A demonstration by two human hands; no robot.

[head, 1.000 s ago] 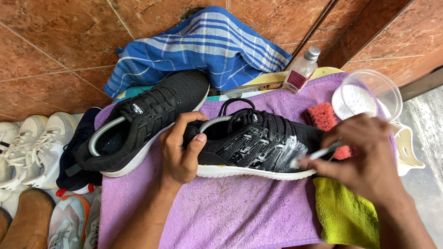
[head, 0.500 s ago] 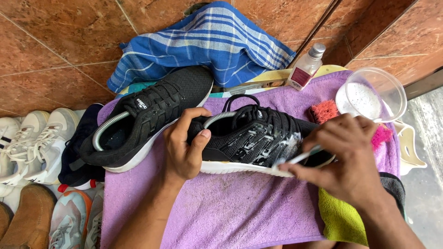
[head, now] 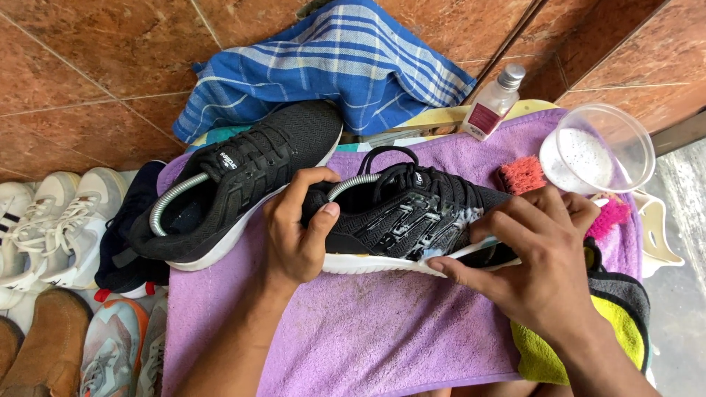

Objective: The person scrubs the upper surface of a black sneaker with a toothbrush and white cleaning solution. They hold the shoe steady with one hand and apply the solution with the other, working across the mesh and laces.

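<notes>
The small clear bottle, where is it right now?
The small clear bottle stands at upper right, on the purple towel's far edge, between the blue striped cloth and the plastic bowl.

shoes: black, white soles | towel: purple | cloth: blue, white stripes | brush: pink bristles | rag: yellow-green | floor tiles: reddish-brown, marbled

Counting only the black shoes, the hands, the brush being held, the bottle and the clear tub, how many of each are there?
Black shoes: 2, the held shoe and the other shoe
Hands: 2, left hand and right hand
White brush: 1
Bottle: 1
Clear tub: 1
Total: 7
</notes>
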